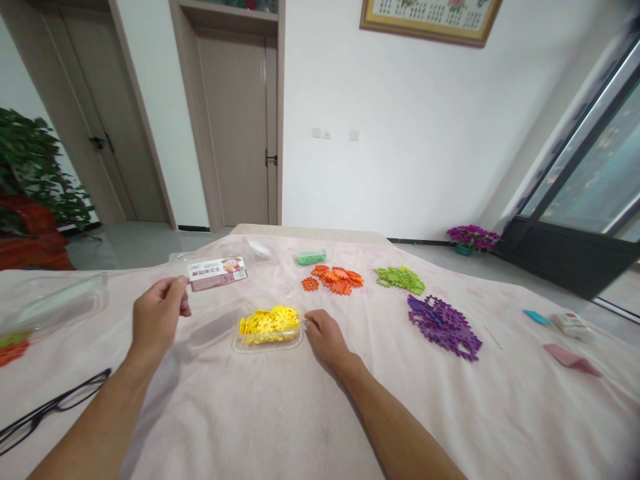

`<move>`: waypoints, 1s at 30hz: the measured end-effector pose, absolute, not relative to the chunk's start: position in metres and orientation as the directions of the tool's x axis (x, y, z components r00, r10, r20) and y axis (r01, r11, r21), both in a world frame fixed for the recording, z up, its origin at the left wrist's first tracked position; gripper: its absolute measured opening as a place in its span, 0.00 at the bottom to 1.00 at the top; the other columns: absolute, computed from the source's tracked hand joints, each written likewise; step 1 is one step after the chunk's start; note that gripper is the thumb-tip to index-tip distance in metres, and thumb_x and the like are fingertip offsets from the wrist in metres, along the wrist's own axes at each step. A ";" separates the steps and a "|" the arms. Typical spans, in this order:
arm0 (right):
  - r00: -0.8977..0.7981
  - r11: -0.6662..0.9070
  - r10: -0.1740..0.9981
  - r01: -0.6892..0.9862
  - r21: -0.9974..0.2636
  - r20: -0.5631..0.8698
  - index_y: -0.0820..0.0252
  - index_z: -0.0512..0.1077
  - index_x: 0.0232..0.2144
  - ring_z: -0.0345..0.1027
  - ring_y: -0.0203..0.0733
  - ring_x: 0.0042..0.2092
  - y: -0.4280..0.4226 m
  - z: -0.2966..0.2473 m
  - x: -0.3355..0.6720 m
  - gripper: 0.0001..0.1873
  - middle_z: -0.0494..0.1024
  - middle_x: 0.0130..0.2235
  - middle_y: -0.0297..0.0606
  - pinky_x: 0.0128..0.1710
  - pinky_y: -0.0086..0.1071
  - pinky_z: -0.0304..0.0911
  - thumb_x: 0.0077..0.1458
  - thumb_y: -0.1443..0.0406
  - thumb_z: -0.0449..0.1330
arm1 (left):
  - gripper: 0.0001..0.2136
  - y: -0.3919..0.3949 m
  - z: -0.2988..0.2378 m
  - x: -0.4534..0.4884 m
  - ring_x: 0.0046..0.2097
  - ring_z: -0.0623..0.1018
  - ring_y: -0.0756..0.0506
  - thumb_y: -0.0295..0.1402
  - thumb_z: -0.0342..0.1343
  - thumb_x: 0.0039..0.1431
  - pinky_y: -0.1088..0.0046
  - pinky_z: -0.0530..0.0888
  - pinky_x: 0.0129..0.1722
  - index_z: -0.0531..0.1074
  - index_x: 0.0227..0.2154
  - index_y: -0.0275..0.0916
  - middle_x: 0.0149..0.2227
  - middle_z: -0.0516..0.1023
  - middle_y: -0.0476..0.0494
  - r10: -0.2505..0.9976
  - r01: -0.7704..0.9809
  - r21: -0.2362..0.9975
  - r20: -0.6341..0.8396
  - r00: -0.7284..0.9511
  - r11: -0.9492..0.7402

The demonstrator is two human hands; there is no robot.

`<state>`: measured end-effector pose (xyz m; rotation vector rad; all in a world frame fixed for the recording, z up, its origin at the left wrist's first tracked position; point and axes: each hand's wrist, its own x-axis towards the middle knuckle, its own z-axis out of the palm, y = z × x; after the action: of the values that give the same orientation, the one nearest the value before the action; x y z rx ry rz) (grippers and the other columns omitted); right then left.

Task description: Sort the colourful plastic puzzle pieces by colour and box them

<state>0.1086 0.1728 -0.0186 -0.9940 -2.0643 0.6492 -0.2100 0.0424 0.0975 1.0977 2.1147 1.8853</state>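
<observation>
My left hand pinches the near left edge of a clear plastic lid, raised above the cloth. A printed label is stuck on this lid. In front of me sits a clear plastic box heaped with yellow snowflake-shaped pieces. The fingers of my right hand are closed at the box's right rim. Behind it are a small clear box of green pieces and a pile of orange pieces. Light green pieces and purple pieces lie in piles to the right.
Clear plastic containers stand at far left and behind the lid. Black-framed glasses lie near my left forearm. On the right are a blue item, a white box-like item and a pink item. A pink cloth covers the table.
</observation>
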 end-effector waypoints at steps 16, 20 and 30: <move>-0.436 0.333 0.867 0.141 -0.932 0.243 0.61 0.70 0.59 0.70 0.39 0.34 0.166 -0.009 0.109 0.30 0.77 0.35 0.40 0.37 0.33 0.67 0.67 0.47 0.51 | 0.20 0.068 0.025 -0.166 0.20 0.65 0.52 0.52 0.62 0.51 0.78 0.64 0.17 0.74 0.32 0.36 0.20 0.63 0.56 0.849 0.092 0.996 0.039 -0.527 0.011; -0.467 0.311 0.853 0.099 -0.945 0.232 0.60 0.67 0.62 0.68 0.38 0.34 0.161 -0.007 0.103 0.32 0.74 0.34 0.36 0.36 0.32 0.67 0.64 0.47 0.55 | 0.22 0.067 0.027 -0.165 0.21 0.64 0.53 0.52 0.62 0.51 0.79 0.64 0.18 0.77 0.36 0.35 0.20 0.64 0.55 0.845 0.071 0.997 0.038 -0.534 0.000; -0.412 0.280 0.884 0.083 -0.956 0.223 0.62 0.72 0.56 0.63 0.36 0.29 0.155 0.002 0.095 0.31 0.71 0.31 0.33 0.28 0.30 0.61 0.60 0.47 0.58 | 0.26 0.061 0.033 -0.158 0.23 0.64 0.53 0.52 0.61 0.53 0.79 0.67 0.21 0.77 0.45 0.35 0.24 0.63 0.56 0.847 0.005 0.996 0.077 -0.526 -0.088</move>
<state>0.0949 0.1547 0.0015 -0.8862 -1.7245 1.2214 -0.1582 0.0612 0.0332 0.9444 1.5466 1.6850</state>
